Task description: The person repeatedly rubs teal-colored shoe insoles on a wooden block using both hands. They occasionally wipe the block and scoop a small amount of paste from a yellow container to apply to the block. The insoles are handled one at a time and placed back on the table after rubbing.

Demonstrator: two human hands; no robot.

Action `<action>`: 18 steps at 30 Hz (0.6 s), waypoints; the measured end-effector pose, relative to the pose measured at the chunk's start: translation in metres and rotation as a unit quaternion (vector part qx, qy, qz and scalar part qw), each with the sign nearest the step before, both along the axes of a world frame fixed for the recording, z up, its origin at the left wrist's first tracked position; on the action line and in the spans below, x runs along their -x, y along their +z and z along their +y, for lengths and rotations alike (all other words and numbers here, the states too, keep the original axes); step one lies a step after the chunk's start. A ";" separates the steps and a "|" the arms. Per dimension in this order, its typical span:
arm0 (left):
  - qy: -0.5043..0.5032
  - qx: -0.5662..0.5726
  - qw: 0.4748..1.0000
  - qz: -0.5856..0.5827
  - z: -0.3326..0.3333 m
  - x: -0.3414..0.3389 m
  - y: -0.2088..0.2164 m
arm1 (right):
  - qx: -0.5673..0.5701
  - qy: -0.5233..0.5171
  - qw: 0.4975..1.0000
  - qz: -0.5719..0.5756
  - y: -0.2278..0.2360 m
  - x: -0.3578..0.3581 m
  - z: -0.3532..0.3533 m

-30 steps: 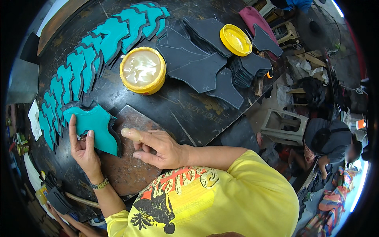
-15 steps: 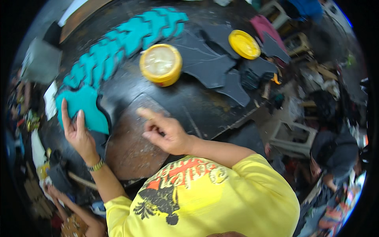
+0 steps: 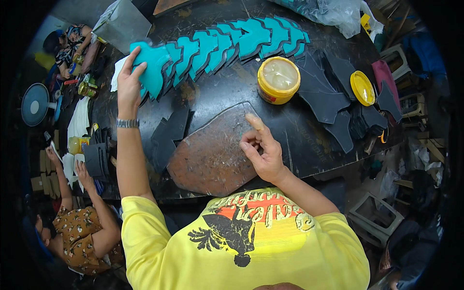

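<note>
My left hand (image 3: 129, 87) reaches to the left end of a row of overlapping teal-faced cut pieces (image 3: 205, 48). Its fingers are apart and rest on the last teal piece (image 3: 153, 72). Above a worn brown board (image 3: 212, 154), my right hand (image 3: 265, 153) holds nothing; the index finger stretches out, its tip coated in something pale yellow, while the other fingers curl loosely. A yellow tub (image 3: 279, 79) of pale, glossy paste stands open beyond that hand. Dark grey cut pieces (image 3: 321, 94) lie to the tub's right.
The yellow lid (image 3: 362, 88) sits on the grey pieces at right. More dark pieces (image 3: 169, 137) lie left of the board. A clear plastic bag (image 3: 333, 17) is at the far edge. Another person (image 3: 87, 227) works at lower left; plastic stools (image 3: 374, 217) stand at right.
The view has swung, so the table and row appear further right and more level. My left hand stays on the end teal piece; my right hand remains over the board, index finger out.
</note>
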State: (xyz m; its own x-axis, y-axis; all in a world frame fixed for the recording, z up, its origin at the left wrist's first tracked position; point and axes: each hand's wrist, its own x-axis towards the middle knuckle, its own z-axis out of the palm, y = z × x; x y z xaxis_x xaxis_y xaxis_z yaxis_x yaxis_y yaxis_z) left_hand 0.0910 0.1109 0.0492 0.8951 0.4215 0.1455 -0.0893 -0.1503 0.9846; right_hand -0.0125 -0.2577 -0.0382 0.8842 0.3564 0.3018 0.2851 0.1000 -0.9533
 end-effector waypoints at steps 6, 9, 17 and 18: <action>-0.151 -0.024 0.988 0.031 -0.055 -0.081 -0.018 | 0.011 0.007 1.000 0.002 0.002 0.000 0.000; -0.189 -0.022 0.981 0.039 -0.086 -0.118 -0.035 | 0.015 0.004 1.000 0.000 0.001 -0.001 -0.001; -0.056 -0.486 0.872 -0.008 -0.107 -0.145 -0.051 | -0.012 0.013 0.999 0.033 0.011 -0.003 -0.001; -0.067 -0.476 0.876 -0.049 -0.101 -0.131 -0.047 | -0.030 0.024 0.997 0.064 0.019 -0.006 -0.004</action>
State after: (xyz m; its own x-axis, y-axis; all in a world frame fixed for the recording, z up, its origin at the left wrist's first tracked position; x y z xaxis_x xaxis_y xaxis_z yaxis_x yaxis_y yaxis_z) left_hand 0.2218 0.0097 0.0025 0.8910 -0.0404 0.4522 -0.2462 -0.8799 0.4064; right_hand -0.0070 -0.2620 -0.0194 0.8992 0.3845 0.2088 0.1540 0.1686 -0.9736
